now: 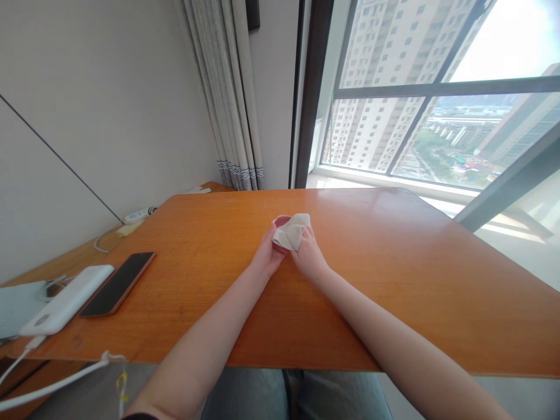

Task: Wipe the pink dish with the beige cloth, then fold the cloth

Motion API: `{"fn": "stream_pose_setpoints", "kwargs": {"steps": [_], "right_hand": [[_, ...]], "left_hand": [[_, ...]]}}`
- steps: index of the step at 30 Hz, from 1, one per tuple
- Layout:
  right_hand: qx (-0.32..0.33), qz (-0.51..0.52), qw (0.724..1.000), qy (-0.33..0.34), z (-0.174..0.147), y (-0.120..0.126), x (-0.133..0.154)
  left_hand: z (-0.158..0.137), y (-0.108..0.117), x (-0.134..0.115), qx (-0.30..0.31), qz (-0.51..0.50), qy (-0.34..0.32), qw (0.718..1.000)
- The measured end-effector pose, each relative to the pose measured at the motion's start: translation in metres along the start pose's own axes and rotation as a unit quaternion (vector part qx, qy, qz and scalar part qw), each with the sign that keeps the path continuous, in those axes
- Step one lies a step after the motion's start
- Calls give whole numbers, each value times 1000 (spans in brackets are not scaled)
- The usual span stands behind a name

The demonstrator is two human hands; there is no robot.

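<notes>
Both of my hands meet over the middle of the table. My left hand (pixel 266 252) is wrapped round a small pink bowl (pixel 281 220), with only part of its round rim showing. A folded off-white cloth (pixel 292 232) lies over the bowl and hides most of it. My right hand (pixel 310 254) grips the cloth at its right side and presses it against the bowl. Most of the right fingertips are hidden behind the cloth.
An orange-brown wooden table (pixel 385 274) spreads out under my arms. On its left side lie a dark phone (pixel 119 284) and a white power bank (pixel 67 300) with a cable. A power strip (pixel 139 215) sits by the wall. Behind are a curtain (pixel 231 87) and a large window (pixel 394 128).
</notes>
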State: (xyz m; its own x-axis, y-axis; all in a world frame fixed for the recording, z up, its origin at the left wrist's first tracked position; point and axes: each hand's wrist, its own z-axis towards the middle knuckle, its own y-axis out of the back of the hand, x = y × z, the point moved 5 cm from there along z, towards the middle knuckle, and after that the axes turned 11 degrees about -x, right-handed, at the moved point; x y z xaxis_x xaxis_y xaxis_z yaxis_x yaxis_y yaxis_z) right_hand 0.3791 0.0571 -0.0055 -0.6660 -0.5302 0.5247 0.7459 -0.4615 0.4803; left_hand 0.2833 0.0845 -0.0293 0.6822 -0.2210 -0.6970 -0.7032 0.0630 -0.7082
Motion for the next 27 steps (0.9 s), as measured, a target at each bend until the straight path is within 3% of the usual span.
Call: {"fn": "stream_pose_setpoints", "kwargs": {"steps": [5,7,11,14,16,19,24,27], "right_hand": [[42,-6,995,96,5,4,4],[66,-15,987,149,4,3,12],[64,-25,980,186,2,6,22],[37,-67,985,155,1,4,23],[23,-104,986,126,-1,1,22],[17,-122,986,109,-2,1,18],[63,-70,980,178,3,5,20],[75,-42,979,184,5,6,21]], "left_hand": [[10,21,-15,28,52,135,989],[13,28,-22,31,61,146,987],[12,23,-26,13,49,48,998],[3,4,-21,27,13,-42,999],[-3,-5,-17,37,0,-54,998],[-5,-4,-16,47,19,-2,999],[0,18,-32,67,69,112,989],[3,28,-33,39,95,138,985]]}}
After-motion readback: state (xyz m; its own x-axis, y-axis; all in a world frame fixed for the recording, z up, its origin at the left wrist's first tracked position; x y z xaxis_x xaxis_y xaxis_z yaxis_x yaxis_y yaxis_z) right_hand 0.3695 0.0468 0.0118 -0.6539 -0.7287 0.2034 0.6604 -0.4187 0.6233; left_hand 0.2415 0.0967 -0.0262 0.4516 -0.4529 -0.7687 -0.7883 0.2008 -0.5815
